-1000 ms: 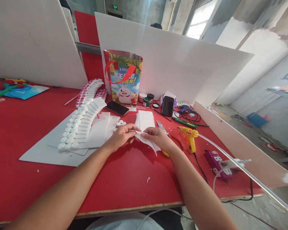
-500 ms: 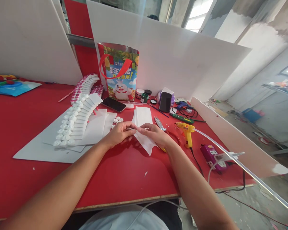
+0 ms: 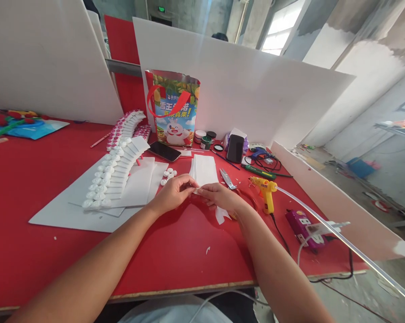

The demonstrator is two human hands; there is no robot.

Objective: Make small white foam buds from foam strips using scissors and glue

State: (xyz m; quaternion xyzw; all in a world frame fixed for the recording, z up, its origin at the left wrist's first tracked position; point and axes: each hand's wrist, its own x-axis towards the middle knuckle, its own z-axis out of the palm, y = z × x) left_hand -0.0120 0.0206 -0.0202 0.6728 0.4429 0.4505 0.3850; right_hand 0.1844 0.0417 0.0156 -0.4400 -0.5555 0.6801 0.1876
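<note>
My left hand (image 3: 176, 193) and my right hand (image 3: 219, 197) meet over the red table, fingertips pinched together on a white paper strip (image 3: 223, 215). The strip's loose end hangs out below my right palm; its pinched part is mostly covered by fingers. Just behind my hands lies a stack of white paper sheets (image 3: 205, 168). Several small white rolled rosettes (image 3: 168, 174) sit beyond my left hand. Further left, a curved piece (image 3: 113, 175) of white strips edged with rosettes rests on white boards (image 3: 64, 206). Scissors (image 3: 227, 178) lie beyond my right hand.
A yellow glue gun (image 3: 265, 190) with a long clear glue stick stands at right, near a purple box (image 3: 305, 229) and cables. Behind are a colourful bag (image 3: 176, 112), paint jars (image 3: 205, 142), a phone (image 3: 164, 151) and another dark phone-like device (image 3: 235, 148). White panels back the table.
The paper's broad loose end, spread below my hands before, now shows as a smaller crumpled piece under my right hand. The view has shifted slightly, so the scene sits lower and further right.
</note>
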